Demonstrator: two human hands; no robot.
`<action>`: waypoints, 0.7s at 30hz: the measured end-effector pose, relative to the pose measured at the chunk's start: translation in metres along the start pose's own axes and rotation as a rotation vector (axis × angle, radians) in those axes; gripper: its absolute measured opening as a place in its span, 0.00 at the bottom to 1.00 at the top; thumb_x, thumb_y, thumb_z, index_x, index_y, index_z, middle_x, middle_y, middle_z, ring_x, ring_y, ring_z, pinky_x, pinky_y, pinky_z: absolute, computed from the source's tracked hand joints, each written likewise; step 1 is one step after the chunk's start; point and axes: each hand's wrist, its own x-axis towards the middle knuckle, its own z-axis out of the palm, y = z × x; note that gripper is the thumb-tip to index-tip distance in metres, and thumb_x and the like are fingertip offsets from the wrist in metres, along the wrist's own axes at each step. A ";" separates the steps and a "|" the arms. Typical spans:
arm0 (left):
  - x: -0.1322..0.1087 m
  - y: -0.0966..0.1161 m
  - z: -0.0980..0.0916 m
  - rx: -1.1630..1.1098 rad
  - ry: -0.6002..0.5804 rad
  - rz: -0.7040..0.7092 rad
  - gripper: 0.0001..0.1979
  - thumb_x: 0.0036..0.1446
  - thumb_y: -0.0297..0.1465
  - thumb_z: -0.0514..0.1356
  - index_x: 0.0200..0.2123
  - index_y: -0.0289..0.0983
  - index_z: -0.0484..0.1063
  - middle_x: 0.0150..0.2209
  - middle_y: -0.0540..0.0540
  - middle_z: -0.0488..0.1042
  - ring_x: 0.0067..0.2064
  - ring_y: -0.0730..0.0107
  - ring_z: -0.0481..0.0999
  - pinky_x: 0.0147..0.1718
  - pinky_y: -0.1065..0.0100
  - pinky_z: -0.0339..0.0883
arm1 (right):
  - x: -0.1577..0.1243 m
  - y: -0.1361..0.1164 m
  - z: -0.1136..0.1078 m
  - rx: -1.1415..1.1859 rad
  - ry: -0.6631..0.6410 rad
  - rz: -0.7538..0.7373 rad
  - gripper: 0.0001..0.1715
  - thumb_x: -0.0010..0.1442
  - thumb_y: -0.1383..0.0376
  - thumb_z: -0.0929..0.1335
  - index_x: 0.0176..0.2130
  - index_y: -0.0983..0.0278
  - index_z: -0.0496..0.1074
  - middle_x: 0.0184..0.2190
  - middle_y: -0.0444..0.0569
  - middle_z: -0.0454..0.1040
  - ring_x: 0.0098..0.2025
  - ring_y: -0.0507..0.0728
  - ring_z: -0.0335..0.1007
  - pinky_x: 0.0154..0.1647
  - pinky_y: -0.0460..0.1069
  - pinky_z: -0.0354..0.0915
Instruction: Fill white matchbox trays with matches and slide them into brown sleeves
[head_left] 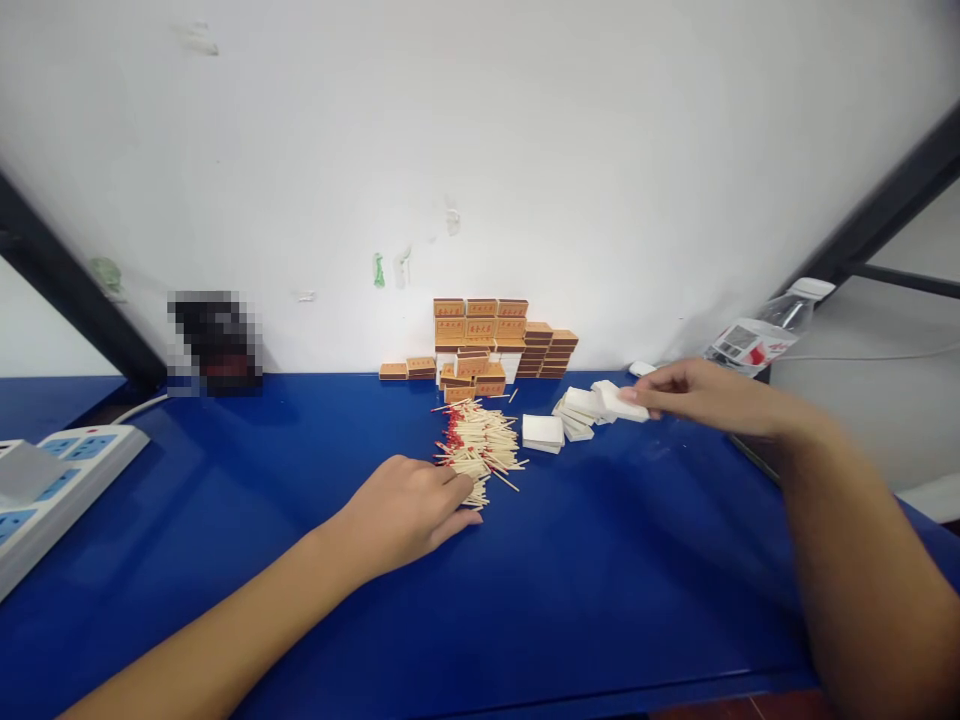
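My left hand point(412, 505) is at the near end of a heap of loose red-tipped matches point(487, 432). Its fingers curl over some of them, with match ends showing between thumb and forefinger; the other fingertips are hidden. To the right, my right hand point(675, 390) pinches a white matchbox tray point(621, 404) between thumb and fingers. That tray lies at the end of a leaning row of white trays point(581, 400). A small stack of white trays point(542, 430) sits between this row and the matches.
Orange matchboxes point(480, 328) are stacked against the white wall behind the matches, with more piles point(551, 350) on the right. A power strip point(67, 490) lies on the blue table point(525, 610) at left. A plastic bottle point(769, 325) leans at right, beyond my right hand.
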 end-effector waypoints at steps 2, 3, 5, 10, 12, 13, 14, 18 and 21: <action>0.000 0.000 0.000 0.009 -0.003 -0.002 0.16 0.71 0.43 0.58 0.36 0.38 0.73 0.28 0.51 0.78 0.29 0.64 0.79 0.24 0.65 0.56 | -0.003 0.017 -0.002 -0.039 -0.114 0.028 0.36 0.60 0.34 0.68 0.23 0.62 0.73 0.21 0.48 0.67 0.25 0.54 0.59 0.27 0.52 0.55; 0.001 0.000 -0.001 0.011 -0.004 -0.004 0.16 0.71 0.43 0.58 0.36 0.38 0.73 0.28 0.51 0.78 0.29 0.64 0.79 0.24 0.65 0.57 | -0.003 0.023 -0.002 -0.050 -0.161 0.040 0.35 0.60 0.35 0.69 0.23 0.61 0.74 0.21 0.49 0.69 0.24 0.55 0.61 0.26 0.52 0.57; 0.002 -0.001 -0.002 0.011 -0.002 -0.007 0.16 0.71 0.43 0.58 0.36 0.38 0.73 0.29 0.51 0.79 0.29 0.64 0.80 0.24 0.64 0.57 | -0.002 0.030 0.002 -0.061 -0.212 0.059 0.34 0.57 0.36 0.71 0.21 0.61 0.75 0.21 0.52 0.73 0.23 0.57 0.65 0.25 0.52 0.60; 0.002 -0.001 -0.004 0.004 0.008 -0.014 0.17 0.71 0.43 0.58 0.35 0.38 0.73 0.29 0.51 0.79 0.29 0.64 0.80 0.25 0.65 0.58 | 0.001 0.004 0.019 -0.119 0.002 0.062 0.26 0.56 0.41 0.73 0.26 0.61 0.78 0.22 0.52 0.77 0.23 0.59 0.70 0.24 0.52 0.60; 0.002 -0.001 -0.004 0.000 0.012 -0.009 0.18 0.72 0.44 0.57 0.34 0.38 0.72 0.29 0.51 0.79 0.29 0.64 0.80 0.25 0.65 0.58 | 0.001 -0.023 0.031 -0.153 0.223 -0.098 0.21 0.58 0.46 0.73 0.34 0.60 0.80 0.28 0.52 0.80 0.29 0.60 0.73 0.30 0.53 0.65; 0.001 -0.001 -0.005 0.001 0.016 -0.004 0.17 0.72 0.44 0.57 0.34 0.38 0.72 0.29 0.51 0.79 0.29 0.64 0.80 0.25 0.64 0.58 | 0.001 -0.038 0.038 -0.151 0.273 -0.220 0.19 0.59 0.48 0.73 0.40 0.59 0.80 0.35 0.52 0.81 0.36 0.62 0.75 0.35 0.54 0.67; 0.002 -0.001 -0.005 0.004 0.018 0.001 0.17 0.72 0.43 0.57 0.35 0.38 0.72 0.29 0.51 0.79 0.29 0.64 0.80 0.25 0.64 0.59 | 0.002 -0.051 0.047 -0.173 0.259 -0.345 0.20 0.58 0.50 0.73 0.46 0.58 0.79 0.42 0.52 0.81 0.43 0.64 0.76 0.42 0.55 0.68; 0.003 -0.001 -0.006 0.021 0.020 0.003 0.17 0.71 0.43 0.58 0.35 0.38 0.72 0.29 0.51 0.79 0.29 0.64 0.80 0.25 0.64 0.59 | 0.010 -0.080 0.077 -0.393 0.128 -0.489 0.20 0.56 0.61 0.74 0.49 0.60 0.77 0.44 0.55 0.79 0.49 0.68 0.70 0.48 0.59 0.65; 0.003 0.000 -0.007 0.029 0.012 -0.001 0.17 0.71 0.44 0.57 0.35 0.38 0.73 0.29 0.51 0.78 0.29 0.65 0.80 0.25 0.64 0.58 | 0.017 -0.082 0.089 -0.482 0.053 -0.469 0.08 0.58 0.67 0.71 0.40 0.60 0.76 0.37 0.54 0.79 0.44 0.65 0.69 0.43 0.56 0.63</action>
